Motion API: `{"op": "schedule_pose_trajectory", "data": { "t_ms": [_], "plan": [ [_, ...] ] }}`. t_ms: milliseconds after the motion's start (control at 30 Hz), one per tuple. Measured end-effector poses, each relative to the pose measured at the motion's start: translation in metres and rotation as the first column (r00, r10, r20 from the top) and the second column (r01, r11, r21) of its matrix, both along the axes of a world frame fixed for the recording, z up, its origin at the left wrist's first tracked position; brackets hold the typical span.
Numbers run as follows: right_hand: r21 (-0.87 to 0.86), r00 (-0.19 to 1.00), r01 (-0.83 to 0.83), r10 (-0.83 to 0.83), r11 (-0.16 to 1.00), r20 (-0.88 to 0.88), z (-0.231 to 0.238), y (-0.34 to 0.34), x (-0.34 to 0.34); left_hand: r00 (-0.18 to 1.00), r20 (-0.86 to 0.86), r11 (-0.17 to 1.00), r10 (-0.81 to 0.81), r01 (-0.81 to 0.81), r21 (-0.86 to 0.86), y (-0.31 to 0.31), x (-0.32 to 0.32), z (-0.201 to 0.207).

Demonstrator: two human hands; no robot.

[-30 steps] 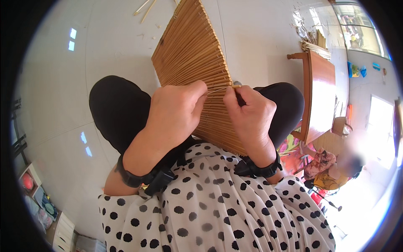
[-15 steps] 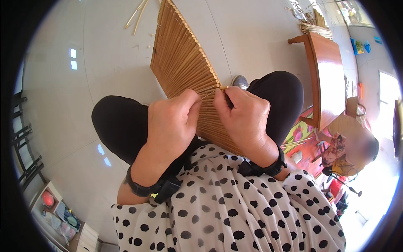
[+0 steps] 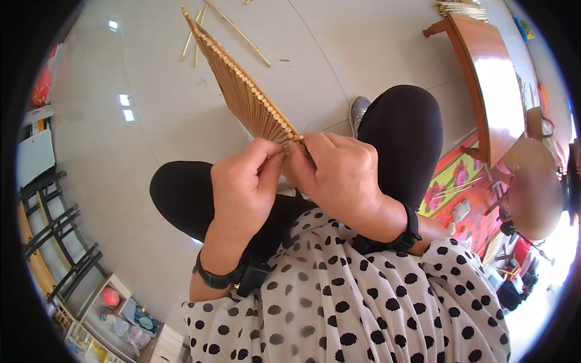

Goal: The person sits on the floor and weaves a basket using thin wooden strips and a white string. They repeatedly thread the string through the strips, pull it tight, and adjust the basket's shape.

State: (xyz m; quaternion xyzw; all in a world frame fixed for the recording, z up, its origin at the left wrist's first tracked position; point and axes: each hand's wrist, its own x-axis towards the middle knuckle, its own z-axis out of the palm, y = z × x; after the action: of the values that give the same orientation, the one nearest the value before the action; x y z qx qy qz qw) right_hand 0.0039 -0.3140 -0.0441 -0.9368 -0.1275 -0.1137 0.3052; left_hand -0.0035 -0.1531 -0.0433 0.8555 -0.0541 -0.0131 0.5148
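Observation:
A panel of thin tan stalks set side by side slants up between my knees, its row of round cut ends facing up. At its near end my right hand is closed, thumb and forefinger pinching the edge by the last stalks. Close beside it my left hand is closed in a pinch on a fine pale thread, which shows more plainly in the earlier picture. Both sets of fingertips nearly meet, and they hide the panel's lower part.
Loose stalks lie on the tiled floor beyond the panel. A wooden bench stands at the right, near a red floral mat and a seated person. Black metal frames and a small shelf are at the left.
The panel has turned more edge-on, its cut ends showing more and its broad face less. My hands have come closer together, and the view has shifted.

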Motion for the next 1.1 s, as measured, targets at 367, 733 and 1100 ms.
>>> {"op": "schedule_pose_trajectory", "data": {
  "t_ms": [367,733,1100],
  "plan": [
    [0.062,0.999,0.002,0.001,0.998,-0.044,0.004,0.001,-0.001,0.958,-0.279,0.997,0.061,-0.048,0.053,0.003,-0.002,0.021],
    [0.058,0.999,-0.016,0.019,0.998,-0.04,0.0,-0.003,0.002,0.964,-0.26,0.998,0.058,-0.065,-0.018,-0.008,0.007,0.017],
    [0.077,0.993,-0.018,0.027,0.997,-0.115,0.003,-0.003,-0.001,0.94,-0.34,0.989,0.012,-0.061,-0.135,-0.012,0.02,0.012]
  ]
}}
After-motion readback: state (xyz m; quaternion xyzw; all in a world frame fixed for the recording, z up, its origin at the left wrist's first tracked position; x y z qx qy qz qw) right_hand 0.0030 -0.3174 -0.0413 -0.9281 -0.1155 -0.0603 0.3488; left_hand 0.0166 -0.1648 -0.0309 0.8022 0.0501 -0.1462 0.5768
